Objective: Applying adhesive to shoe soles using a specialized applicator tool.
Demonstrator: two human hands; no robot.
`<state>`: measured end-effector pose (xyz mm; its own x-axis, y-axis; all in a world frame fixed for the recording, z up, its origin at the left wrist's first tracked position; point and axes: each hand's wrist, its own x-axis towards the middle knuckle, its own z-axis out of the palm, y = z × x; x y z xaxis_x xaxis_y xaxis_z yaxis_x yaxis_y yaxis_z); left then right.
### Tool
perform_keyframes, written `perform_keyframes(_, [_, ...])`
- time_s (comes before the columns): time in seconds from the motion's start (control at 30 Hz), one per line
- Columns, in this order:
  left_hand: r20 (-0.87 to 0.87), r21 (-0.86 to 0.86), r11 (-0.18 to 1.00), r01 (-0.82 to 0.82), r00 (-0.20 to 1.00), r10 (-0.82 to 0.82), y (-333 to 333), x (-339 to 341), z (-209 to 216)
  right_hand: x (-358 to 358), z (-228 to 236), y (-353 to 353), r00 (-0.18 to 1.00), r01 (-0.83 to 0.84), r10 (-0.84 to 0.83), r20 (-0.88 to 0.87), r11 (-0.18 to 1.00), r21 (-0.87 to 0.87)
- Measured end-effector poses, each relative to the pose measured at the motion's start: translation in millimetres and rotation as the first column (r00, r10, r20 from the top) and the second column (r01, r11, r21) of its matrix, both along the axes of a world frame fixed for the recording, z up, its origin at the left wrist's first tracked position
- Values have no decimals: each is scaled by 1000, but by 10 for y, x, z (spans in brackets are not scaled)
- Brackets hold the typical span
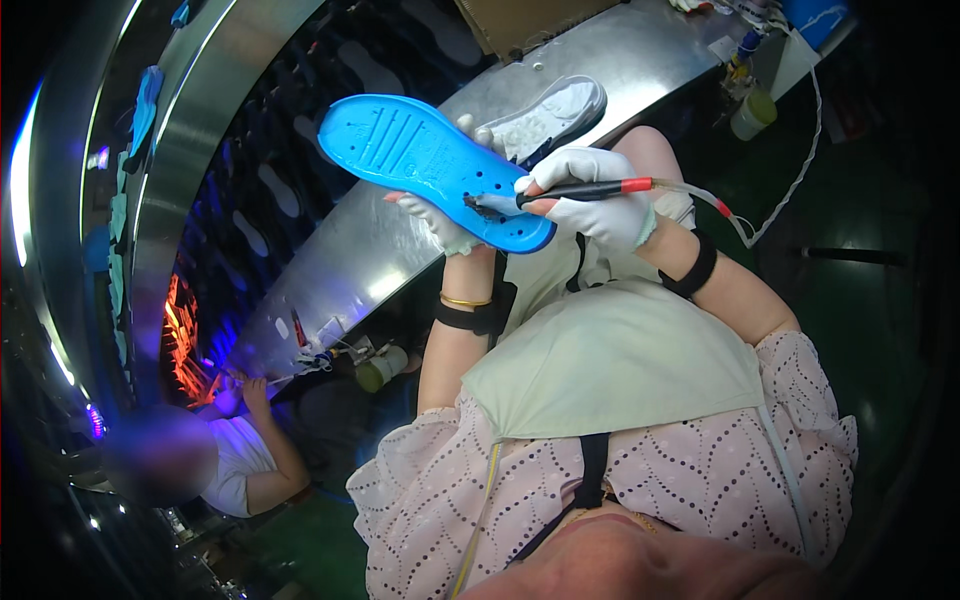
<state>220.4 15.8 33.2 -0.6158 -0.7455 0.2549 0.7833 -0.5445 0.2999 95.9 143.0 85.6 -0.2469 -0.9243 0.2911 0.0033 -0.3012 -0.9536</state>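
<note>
A bright blue shoe sole [400, 150] is held up and tilted over the metal bench. My left hand [443, 222], in a white glove with bare fingertips, grips it from underneath; part of the hand is hidden behind the sole. Between the gloved fingers of my right hand [605, 205] is a black-and-red handled brush [590, 189] joined to a thin pale tube. Its dark bristles touch the sole's face near the end closest to me, beside several small holes. Just beyond the sole, a white and dark shoe part [555, 112] lies on the bench.
The metal bench [310, 250] runs alongside a line carrying several dark and grey sole shapes [278, 190]. A cardboard box [540, 22] sits at the far edge. The tube [803, 165] loops off right near a yellow-green container [753, 116]. At lower left a co-worker [245, 460] reaches toward the line.
</note>
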Motion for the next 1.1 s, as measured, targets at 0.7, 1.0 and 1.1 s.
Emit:
perform_keyframes(0.7, [260, -276, 945, 177, 960, -104, -465, 99, 197, -252, -56, -60, 896, -370, 244, 371, 872, 321])
perform_keyframes(1.0, [621, -378, 802, 462, 769, -151, -526, 88, 529, -214, -103, -231, 889, -368, 377, -258, 926, 86])
perform_keyframes(1.1, [661, -346, 773, 531, 723, -201, -585, 64, 473, -315, -67, -249, 843, -527, 537, 40, 807, 266])
